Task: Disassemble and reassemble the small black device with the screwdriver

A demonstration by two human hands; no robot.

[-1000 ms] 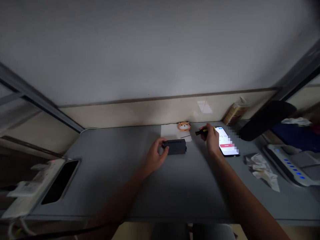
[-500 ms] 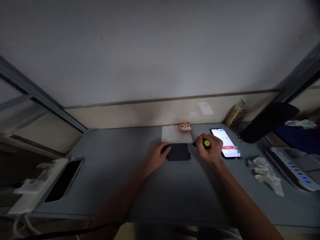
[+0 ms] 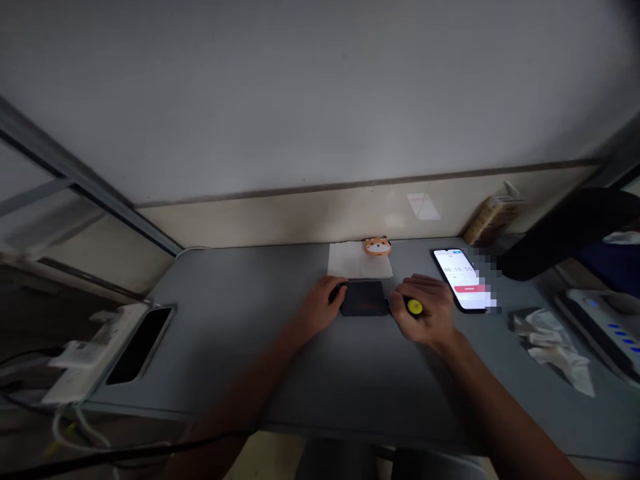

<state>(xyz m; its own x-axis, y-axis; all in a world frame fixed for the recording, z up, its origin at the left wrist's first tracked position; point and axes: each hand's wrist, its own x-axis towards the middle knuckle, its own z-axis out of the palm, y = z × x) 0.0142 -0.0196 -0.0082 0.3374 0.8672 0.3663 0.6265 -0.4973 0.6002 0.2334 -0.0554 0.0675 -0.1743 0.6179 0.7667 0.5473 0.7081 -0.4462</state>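
Observation:
A dark, flat, box-like object [image 3: 364, 298] lies on the grey table in front of me. At its left edge my left hand [image 3: 323, 301] is closed, with thumb and fingers around a small black piece [image 3: 339, 291]; whether this piece is joined to the box I cannot tell. My right hand [image 3: 424, 308] is wrapped round a black-handled screwdriver [image 3: 415, 307] whose round yellow end faces me. Its tip side points left at the box's right edge, and the shaft is mostly hidden by my fingers.
Behind the box lies white paper [image 3: 353, 260] with an orange animal-faced case [image 3: 377, 246]. A lit phone [image 3: 460, 280] shows a running timer on the right. Further right are crumpled tissue [image 3: 555, 347], a drink carton [image 3: 495, 219] and a power strip [image 3: 600, 327]. Another phone [image 3: 140, 347] lies left.
My right hand with the screwdriver is closer to the box's right edge, and less of the shaft shows. The view has shifted slightly. My left hand keeps its grip.

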